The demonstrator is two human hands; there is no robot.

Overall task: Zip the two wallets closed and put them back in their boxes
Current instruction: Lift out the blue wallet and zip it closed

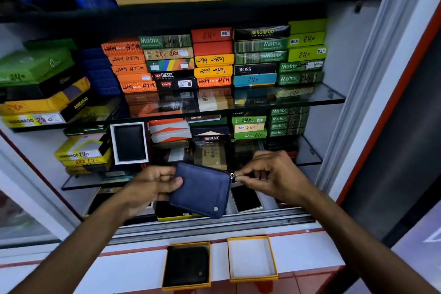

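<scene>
A blue wallet (202,191) is held in the air in front of the shelves. My left hand (152,186) grips its left edge, thumb on the front. My right hand (267,174) pinches the metal zip pull (232,176) at the wallet's upper right corner. Below, on the white counter, a yellow-rimmed box (164,270) holds a black wallet (187,266). Beside it to the right stands a second yellow-rimmed box (253,259) with a bare white inside.
Glass shelves (298,99) behind the hands carry several stacks of coloured wallet boxes. An open white box with a black wallet (130,142) stands upright at the lower left. A sliding-door rail (214,224) runs between shelves and counter. A white door frame (381,79) rises at right.
</scene>
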